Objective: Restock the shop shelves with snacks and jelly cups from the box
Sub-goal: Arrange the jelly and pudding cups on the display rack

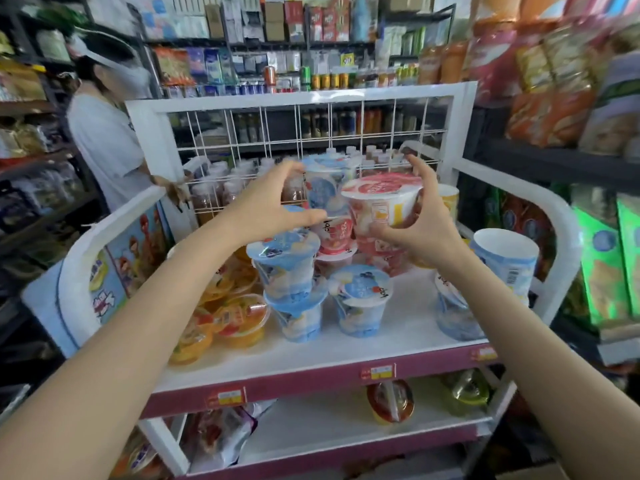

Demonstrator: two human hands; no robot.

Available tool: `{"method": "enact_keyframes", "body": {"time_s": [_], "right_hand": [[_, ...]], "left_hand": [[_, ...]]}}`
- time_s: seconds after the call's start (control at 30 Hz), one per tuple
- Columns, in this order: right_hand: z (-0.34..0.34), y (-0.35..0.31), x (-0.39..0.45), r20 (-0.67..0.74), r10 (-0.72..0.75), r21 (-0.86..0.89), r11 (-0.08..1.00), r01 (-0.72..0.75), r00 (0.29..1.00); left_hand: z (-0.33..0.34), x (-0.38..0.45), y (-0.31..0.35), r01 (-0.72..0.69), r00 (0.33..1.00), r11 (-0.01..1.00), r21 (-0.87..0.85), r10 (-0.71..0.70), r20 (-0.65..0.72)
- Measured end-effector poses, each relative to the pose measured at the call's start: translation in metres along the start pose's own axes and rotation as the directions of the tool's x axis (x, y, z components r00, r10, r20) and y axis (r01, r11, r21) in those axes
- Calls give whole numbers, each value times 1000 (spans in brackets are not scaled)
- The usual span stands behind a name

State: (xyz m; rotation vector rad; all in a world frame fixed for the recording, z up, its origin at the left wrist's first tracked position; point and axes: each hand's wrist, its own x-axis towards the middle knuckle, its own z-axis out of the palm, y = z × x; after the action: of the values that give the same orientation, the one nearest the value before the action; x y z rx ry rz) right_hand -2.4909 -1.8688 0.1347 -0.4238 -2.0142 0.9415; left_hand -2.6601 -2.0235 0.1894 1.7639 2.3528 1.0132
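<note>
Right hand (pixel 420 223) grips a red cup (pixel 381 199), tilted, above the red stack; left hand (pixel 273 202) curls round a blue cup (pixel 323 188) just beside it; more blue cups (pixel 287 268) stand below the hands on the shelf (pixel 398 327); orange cups (pixel 239 320) below the left forearm.

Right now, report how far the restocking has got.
Done: blue jelly cups and orange jelly cups already sit on the top shelf. In hand: right hand holds a pink cup; left hand steadies a blue cup. Left: bare shelf space; the box isn't visible.
</note>
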Motion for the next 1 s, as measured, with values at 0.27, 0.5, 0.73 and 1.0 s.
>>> {"method": "enact_keyframes", "body": {"time_s": [0.27,0.5,0.73,1.0], "right_hand": [[-6,49,7,-150,202,-335,911,-242,968],[13,70,2,-129,291,-550,774,-313,948],[15,71,-3,-58,430,-595,710,-377,901],[5,65,7,10,449,-699,642,-314,894]], "left_hand": [[20,16,-14,37,996,989,143,-49,77],[30,22,-24,127,982,985,119,-142,125],[31,22,-34,154,977,982,107,-168,133],[37,29,-29,131,976,985,113,-148,162]]}}
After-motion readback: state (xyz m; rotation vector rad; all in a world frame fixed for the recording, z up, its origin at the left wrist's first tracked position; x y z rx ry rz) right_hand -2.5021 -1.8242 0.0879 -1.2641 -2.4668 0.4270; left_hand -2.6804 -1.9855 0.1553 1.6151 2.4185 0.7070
